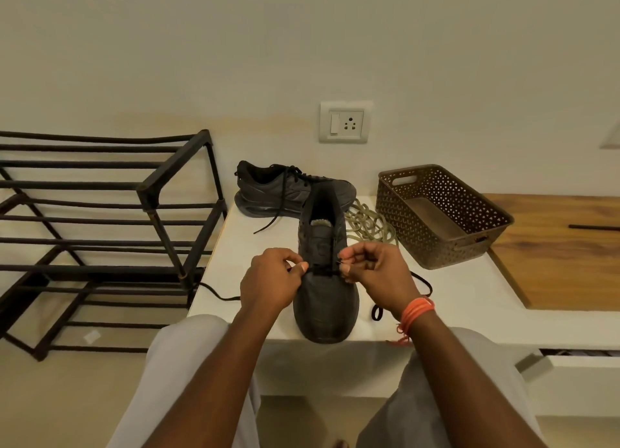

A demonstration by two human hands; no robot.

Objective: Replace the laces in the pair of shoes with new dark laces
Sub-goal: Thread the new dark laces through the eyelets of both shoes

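Your left hand (pixel 270 281) and right hand (pixel 375 273) each pinch the dark lace (pixel 323 271) between curled fingers and thumb, drawing it across the lowest eyelets of the near shoe (pixel 327 300). That shoe sits at the table's (pixel 469 290) front edge, its toe overhanging slightly toward you and its heel toward the wall, so its long axis runs front to back.

Pull unevenly and one lace end comes out shorter than the other; the slack already trails off the table's left edge and loops near the front edge on the right. A hard tug could also slide the shoe off the front edge.

The second shoe (pixel 292 192) lies crosswise near the back edge, toe to the right, already dark-laced. The old pale laces (pixel 367 227) are heaped between it and the brown basket (pixel 443 216).
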